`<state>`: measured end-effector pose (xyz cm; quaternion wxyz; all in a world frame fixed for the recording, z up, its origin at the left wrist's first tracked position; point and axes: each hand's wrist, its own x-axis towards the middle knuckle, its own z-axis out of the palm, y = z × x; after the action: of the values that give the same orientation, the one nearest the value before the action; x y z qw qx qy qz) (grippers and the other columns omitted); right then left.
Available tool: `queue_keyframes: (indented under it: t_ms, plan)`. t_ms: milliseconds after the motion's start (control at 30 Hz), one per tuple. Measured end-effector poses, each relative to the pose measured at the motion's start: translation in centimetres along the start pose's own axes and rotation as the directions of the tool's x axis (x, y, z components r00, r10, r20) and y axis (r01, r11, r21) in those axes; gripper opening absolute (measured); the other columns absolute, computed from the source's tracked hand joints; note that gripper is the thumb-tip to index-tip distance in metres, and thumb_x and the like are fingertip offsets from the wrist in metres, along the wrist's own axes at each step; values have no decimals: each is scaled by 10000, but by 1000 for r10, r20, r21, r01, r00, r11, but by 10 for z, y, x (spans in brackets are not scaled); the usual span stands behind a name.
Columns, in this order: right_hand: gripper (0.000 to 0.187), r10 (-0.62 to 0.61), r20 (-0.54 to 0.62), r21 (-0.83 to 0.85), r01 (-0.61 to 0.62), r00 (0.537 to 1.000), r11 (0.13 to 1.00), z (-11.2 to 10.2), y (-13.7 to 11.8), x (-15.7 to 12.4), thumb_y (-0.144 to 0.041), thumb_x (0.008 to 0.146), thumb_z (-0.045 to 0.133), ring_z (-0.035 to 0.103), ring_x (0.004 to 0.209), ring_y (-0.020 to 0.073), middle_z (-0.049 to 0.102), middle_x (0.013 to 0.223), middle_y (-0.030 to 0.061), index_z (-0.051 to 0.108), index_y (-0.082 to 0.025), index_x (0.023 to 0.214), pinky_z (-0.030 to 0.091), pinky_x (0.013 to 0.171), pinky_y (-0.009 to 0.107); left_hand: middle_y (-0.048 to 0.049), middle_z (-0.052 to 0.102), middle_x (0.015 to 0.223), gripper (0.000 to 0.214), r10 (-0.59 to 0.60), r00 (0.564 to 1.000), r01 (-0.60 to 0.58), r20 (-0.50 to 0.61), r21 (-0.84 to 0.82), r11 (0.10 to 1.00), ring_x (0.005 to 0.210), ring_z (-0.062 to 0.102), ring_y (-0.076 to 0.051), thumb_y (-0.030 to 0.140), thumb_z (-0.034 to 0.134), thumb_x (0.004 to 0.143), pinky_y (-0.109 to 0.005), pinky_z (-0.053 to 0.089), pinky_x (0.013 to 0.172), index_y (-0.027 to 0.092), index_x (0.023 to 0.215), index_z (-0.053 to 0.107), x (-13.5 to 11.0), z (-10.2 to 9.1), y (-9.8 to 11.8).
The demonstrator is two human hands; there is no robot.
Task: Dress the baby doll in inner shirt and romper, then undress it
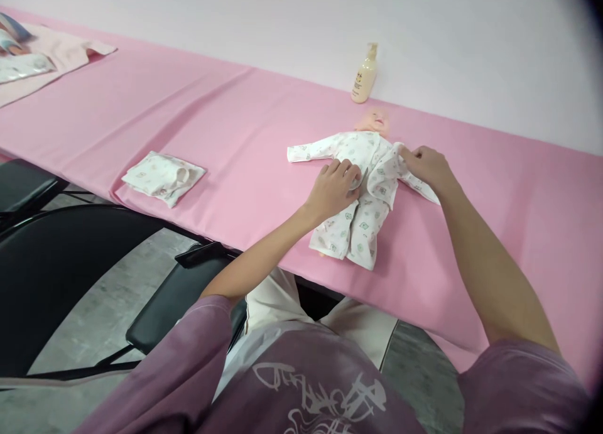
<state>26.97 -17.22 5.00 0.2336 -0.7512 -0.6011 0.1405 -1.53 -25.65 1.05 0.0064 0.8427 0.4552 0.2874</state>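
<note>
A baby doll lies on its back on the pink-covered table, its head toward the wall. It wears a white printed baby shirt with long sleeves spread to both sides, and matching pants. My left hand rests on the doll's middle, its fingers curled into the front of the shirt; the fingertips are partly hidden. With thumb and fingers, my right hand pinches the shirt's front flap near the shoulder on the right, and the flap is lifted and folded there.
Behind the doll's head a cream pump bottle stands against the wall. A folded printed cloth lies to the left. At the far left are a pale pink cloth and a plastic-wrapped pack. Black chairs sit along the table's near edge.
</note>
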Motion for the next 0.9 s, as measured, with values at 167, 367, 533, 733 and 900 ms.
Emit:
queue_keyframes:
  t_ms: [167, 367, 533, 733, 900]
  plan:
    - [614, 23, 75, 149, -34, 997, 988, 16, 2, 9, -754, 1107, 681, 672, 844, 295, 630, 725, 75, 624, -257, 749, 570, 892, 436, -124, 800, 1130, 191, 28, 999, -26, 37, -73, 997, 1157, 712, -357, 45, 658, 1022, -488, 521, 1023, 211, 1101, 706, 2, 0, 6]
    - [371, 76, 39, 367, -85, 996, 926, 28, -8, 42, -378, 1038, 851, 590, 729, 199, 569, 681, 19, 642, -230, 770, 509, 696, 305, -55, 787, 1004, 127, -78, 997, 81, 23, -277, 957, 1006, 702, -291, 309, 700, 1134, -456, 508, 984, 207, 1189, 649, 9, -11, 21]
    - [341, 164, 66, 546, -173, 984, 820, 16, -10, 53, -182, 1036, 762, 452, 579, 110, 581, 686, -6, 610, -213, 732, 379, 530, 241, -103, 787, 1089, 284, -194, 975, 210, 107, -167, 963, 1188, 682, -367, 436, 810, 1090, -520, 464, 1098, 230, 1020, 628, 35, -2, 36]
    - [432, 176, 149, 742, -228, 973, 631, 5, -21, 68, -232, 1064, 790, 335, 507, 67, 469, 658, -42, 525, -225, 722, 286, 444, 205, -63, 775, 978, 383, -274, 951, 304, 144, -258, 917, 1116, 684, -325, 354, 577, 1211, -500, 448, 1071, 242, 853, 501, 40, -1, 39]
    - [386, 42, 78, 533, -78, 996, 842, 34, -54, 82, -353, 1099, 742, 503, 589, 135, 610, 708, 15, 621, -229, 755, 470, 587, 277, -55, 746, 863, 493, -323, 938, 346, 128, -277, 896, 1032, 677, -312, 366, 578, 1207, -474, 451, 975, 243, 764, 398, 22, -9, 28]
